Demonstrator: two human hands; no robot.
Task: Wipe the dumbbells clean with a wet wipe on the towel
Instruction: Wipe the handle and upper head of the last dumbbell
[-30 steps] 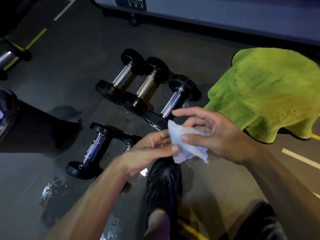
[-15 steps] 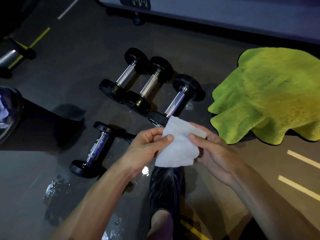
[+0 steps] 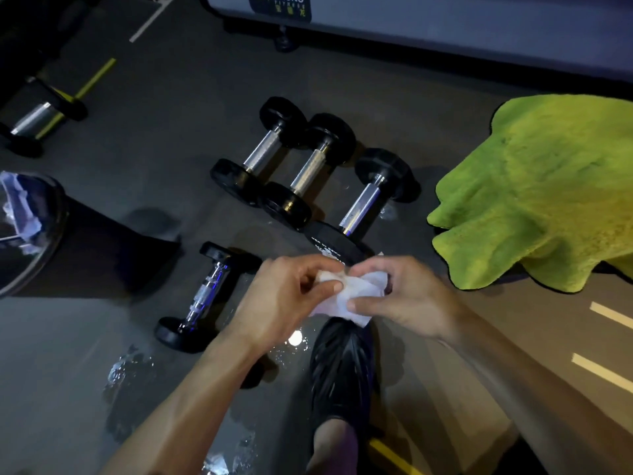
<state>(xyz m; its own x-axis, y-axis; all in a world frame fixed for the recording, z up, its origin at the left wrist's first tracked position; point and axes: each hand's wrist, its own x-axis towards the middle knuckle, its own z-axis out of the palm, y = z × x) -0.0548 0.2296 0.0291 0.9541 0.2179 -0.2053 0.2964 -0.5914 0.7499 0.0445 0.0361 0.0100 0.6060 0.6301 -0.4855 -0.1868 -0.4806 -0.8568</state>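
Both hands hold a white wet wipe (image 3: 352, 293) above my black shoe. My left hand (image 3: 284, 299) pinches its left part and my right hand (image 3: 404, 296) pinches its right part, bunching it between them. Three black dumbbells with chrome handles lie side by side on the dark floor beyond the hands: a left one (image 3: 260, 152), a middle one (image 3: 308, 173) and a larger right one (image 3: 363, 204). A smaller dumbbell (image 3: 202, 296) lies to the left of my left hand. The green towel (image 3: 534, 186) is spread on the floor at the right, with nothing on it.
A black bin (image 3: 51, 231) holding crumpled wipes stands at the left edge. Another dumbbell (image 3: 34, 118) lies at the far left. Water patches (image 3: 126, 371) shine on the floor near my shoe (image 3: 342, 368). A grey machine base (image 3: 445, 25) runs along the top.
The wipe was held spread open between both hands half a second ago; now it is bunched together. Both hands have drawn closer to each other.
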